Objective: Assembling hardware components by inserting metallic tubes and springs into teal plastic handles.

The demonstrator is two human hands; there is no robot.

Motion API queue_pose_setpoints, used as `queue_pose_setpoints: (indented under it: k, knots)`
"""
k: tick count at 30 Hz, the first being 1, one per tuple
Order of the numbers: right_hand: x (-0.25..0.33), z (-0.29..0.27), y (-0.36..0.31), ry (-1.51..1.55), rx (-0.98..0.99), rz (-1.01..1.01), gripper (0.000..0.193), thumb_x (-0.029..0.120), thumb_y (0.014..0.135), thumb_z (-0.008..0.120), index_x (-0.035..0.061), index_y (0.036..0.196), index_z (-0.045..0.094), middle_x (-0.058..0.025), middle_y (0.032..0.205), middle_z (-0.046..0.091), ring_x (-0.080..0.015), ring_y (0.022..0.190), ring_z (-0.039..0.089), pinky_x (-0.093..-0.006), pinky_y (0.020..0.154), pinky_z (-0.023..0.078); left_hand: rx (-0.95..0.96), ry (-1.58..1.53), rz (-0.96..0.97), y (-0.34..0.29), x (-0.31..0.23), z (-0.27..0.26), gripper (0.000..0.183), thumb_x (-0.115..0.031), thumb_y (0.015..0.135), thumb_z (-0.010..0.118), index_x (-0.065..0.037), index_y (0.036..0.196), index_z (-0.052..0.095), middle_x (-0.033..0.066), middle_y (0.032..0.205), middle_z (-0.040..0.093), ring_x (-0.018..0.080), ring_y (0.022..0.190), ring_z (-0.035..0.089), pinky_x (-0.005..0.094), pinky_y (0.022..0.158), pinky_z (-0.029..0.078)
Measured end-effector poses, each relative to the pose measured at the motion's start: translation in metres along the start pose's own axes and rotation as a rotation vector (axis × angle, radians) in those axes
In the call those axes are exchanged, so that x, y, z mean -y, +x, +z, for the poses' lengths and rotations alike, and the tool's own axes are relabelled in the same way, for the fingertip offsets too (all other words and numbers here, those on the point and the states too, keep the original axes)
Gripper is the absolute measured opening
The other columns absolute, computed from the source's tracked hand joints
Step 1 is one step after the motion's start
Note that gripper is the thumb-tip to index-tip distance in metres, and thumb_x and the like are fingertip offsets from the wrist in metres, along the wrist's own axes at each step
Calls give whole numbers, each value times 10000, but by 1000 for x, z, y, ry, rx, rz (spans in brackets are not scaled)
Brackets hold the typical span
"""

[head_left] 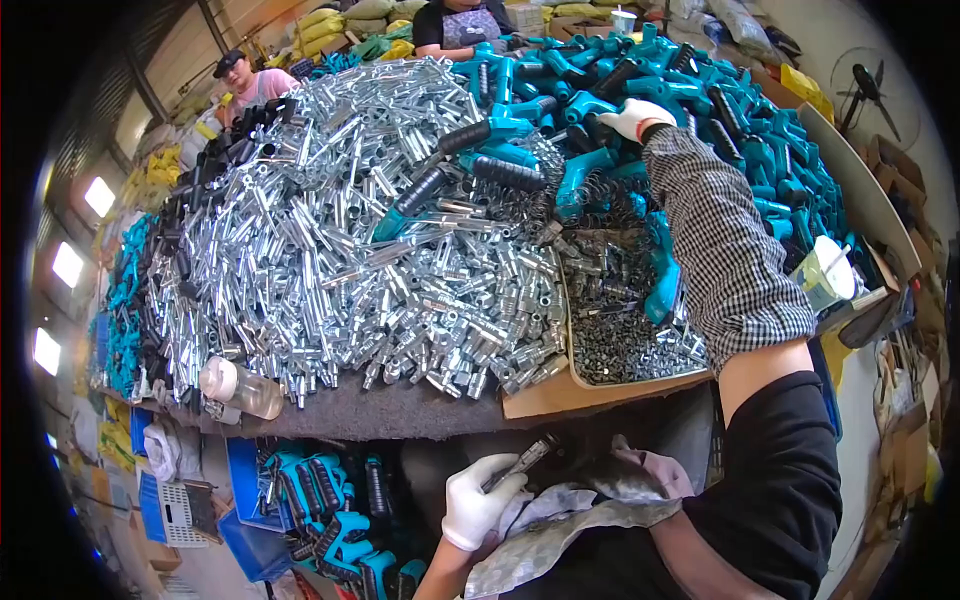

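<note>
My left hand (480, 502), in a white glove, is closed round a slim silver metal fitting (527, 462) above my lap. Far out over the heap, my right hand (640, 118), also gloved, has its fingertips closed at the end of a teal pistol-shaped plastic shell (588, 106); its fingers partly hide the contact. More teal shells (800, 170) lie piled around it. A big heap of silver metal tubes and fittings (310, 240) covers the table's left and middle. Coiled springs (600, 195) lie below my right hand, above a tray (640, 382) of small metal parts.
A clear bottle (240, 388) lies at the table's front edge. A white cup (830, 268) stands right of my forearm. Under the table, blue crates (250, 545) sit beside teal-and-black shells. Two people work across the table; a black fan (866, 85) stands far right.
</note>
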State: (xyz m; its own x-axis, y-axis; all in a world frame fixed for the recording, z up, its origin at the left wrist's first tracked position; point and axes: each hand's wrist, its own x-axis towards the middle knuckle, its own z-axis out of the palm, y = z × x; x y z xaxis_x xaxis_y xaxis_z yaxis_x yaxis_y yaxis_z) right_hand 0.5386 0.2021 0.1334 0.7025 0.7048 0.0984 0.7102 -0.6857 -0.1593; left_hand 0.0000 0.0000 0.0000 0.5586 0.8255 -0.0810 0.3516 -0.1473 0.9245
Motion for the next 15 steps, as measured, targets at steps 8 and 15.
queue_pose_setpoints:
  k: [8, 15]
  knots:
    - [71, -28, -6, -245, -226, -206, 313, 280, 866, 612, 127, 1096, 759, -159, 1140, 720, -339, 1063, 696, -433, 870, 559, 8, -18, -11, 10, 11, -3, 274, -48, 791, 777, 35, 1045, 718, 157, 924, 742, 174, 809, 719, 291, 750, 554]
    - [124, 35, 48, -200, 8, -345, 328, 274, 903, 588, 85, 1121, 743, -162, 1192, 704, -316, 1142, 664, -423, 938, 538, 14, 82, 59, 21, 18, -12, 303, -137, 804, 793, 2, 1062, 718, 156, 978, 738, 246, 826, 733, 321, 751, 561]
